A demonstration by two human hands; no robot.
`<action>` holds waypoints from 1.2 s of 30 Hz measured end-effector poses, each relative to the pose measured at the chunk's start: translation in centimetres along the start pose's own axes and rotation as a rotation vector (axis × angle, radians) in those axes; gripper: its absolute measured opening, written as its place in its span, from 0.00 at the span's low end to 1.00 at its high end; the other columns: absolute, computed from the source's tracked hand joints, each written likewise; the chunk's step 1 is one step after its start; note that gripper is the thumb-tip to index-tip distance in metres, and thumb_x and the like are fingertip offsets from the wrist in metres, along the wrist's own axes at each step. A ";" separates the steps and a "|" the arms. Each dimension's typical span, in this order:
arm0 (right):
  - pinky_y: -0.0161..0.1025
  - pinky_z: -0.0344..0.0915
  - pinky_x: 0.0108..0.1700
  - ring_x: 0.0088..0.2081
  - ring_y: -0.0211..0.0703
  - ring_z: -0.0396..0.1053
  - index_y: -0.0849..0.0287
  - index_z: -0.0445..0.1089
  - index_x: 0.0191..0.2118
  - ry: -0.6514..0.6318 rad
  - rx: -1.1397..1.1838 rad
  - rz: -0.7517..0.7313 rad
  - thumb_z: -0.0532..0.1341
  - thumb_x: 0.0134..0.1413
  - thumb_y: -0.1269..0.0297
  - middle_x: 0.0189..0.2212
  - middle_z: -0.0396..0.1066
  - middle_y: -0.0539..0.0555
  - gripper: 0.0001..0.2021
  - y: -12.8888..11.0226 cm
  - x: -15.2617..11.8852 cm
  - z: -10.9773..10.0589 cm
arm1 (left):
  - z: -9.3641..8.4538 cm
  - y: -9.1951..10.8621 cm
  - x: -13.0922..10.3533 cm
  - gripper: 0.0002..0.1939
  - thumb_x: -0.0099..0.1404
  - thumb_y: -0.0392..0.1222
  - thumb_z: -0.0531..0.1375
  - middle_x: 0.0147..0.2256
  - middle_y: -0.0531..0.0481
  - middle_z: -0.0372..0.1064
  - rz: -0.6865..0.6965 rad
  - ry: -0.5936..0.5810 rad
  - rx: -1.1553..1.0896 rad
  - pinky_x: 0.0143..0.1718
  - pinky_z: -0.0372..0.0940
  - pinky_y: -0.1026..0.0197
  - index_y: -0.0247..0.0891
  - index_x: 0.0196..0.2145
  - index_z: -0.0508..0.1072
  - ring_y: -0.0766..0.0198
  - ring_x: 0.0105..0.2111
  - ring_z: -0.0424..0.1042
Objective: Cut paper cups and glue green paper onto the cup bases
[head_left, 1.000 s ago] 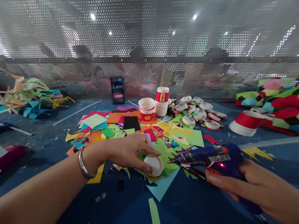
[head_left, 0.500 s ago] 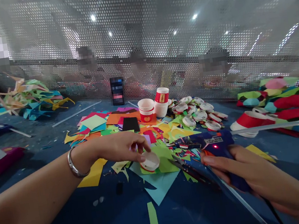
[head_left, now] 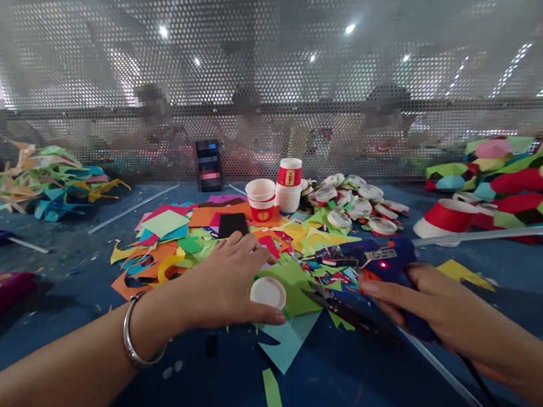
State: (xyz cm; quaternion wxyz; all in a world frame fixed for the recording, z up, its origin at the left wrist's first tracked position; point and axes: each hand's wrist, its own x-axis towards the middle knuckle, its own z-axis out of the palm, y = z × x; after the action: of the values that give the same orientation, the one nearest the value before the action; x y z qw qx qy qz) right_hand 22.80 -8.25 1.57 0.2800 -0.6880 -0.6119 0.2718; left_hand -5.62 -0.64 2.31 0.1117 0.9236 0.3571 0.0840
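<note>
— Where is our left hand?
— It lies flat on the paper scraps, fingers spread, thumb and forefinger pinching a small white cup base on the green sheet.
— And our right hand?
— Fingers wrapped around the blue glue gun, nozzle aimed at the cup base, just above the counter.

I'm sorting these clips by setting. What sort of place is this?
Probably a shared craft workshop. Coloured paper scraps litter the blue table, paper cups stand stacked, the right hand holds a glue gun, and other people sit behind a perforated screen.
</note>
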 end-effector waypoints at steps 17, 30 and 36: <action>0.37 0.68 0.30 0.28 0.46 0.75 0.55 0.76 0.26 -0.044 -0.058 -0.154 0.57 0.59 0.49 0.24 0.77 0.52 0.19 0.6 -0.4 1.6 | 1.2 0.9 0.1 0.25 0.51 0.58 0.65 0.41 0.49 0.65 -0.007 0.047 0.020 0.49 0.56 0.45 0.43 0.40 0.64 0.48 0.46 0.60; 0.46 0.72 0.41 0.39 0.55 0.77 0.55 0.79 0.35 0.031 -0.171 -0.262 0.56 0.60 0.48 0.36 0.80 0.56 0.19 0.4 -1.0 2.0 | 1.1 1.3 0.1 0.22 0.52 0.56 0.65 0.40 0.49 0.66 0.013 0.041 0.033 0.47 0.55 0.47 0.43 0.38 0.64 0.51 0.44 0.60; 0.46 0.72 0.40 0.40 0.55 0.77 0.53 0.80 0.36 0.053 -0.143 -0.215 0.56 0.60 0.46 0.36 0.80 0.54 0.19 0.6 -0.8 1.5 | 1.1 1.6 0.1 0.24 0.52 0.56 0.65 0.42 0.49 0.66 0.017 0.067 0.034 0.48 0.54 0.47 0.43 0.42 0.64 0.50 0.45 0.60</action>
State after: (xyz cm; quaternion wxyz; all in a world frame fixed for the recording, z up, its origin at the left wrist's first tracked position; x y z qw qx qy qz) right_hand 22.05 -9.03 0.13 0.2738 -0.6437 -0.6922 0.1775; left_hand -4.22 -1.88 1.69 0.0831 0.9250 0.3541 0.1096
